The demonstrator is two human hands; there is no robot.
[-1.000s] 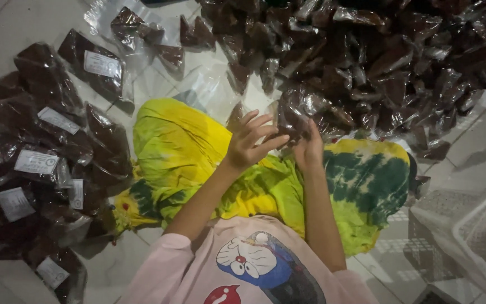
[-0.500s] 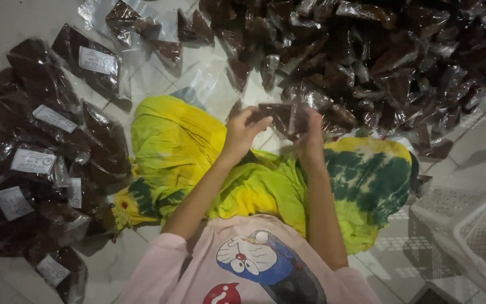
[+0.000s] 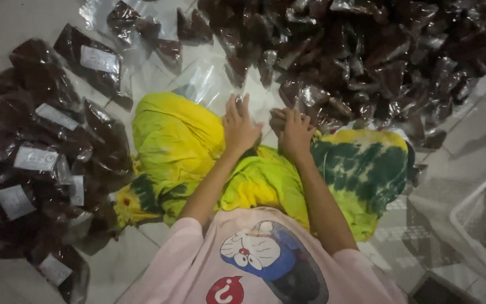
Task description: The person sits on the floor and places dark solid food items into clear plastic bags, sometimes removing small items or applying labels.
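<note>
Two hands are resting knuckles-up over a yellow-green tie-dye cloth (image 3: pixel 187 141). The left hand (image 3: pixel 239 126) is lying spread, fingertips touching a clear plastic bag (image 3: pixel 206 84) at its eleven o'clock. The right hand (image 3: pixel 296 132) is pressing fingers together on a small dark packet (image 3: pixel 279 117). Unlabelled dark packets (image 3: pixel 367 50) are piling up at one o'clock; labelled bags (image 3: pixel 46 157) are lying at nine.

Dim, uneven indoor light; glare spots on plastic bags (image 3: pixel 367 50), floor (image 3: pixel 7 17) palest upper left, soft focus overall, right edge blurred and murky.
</note>
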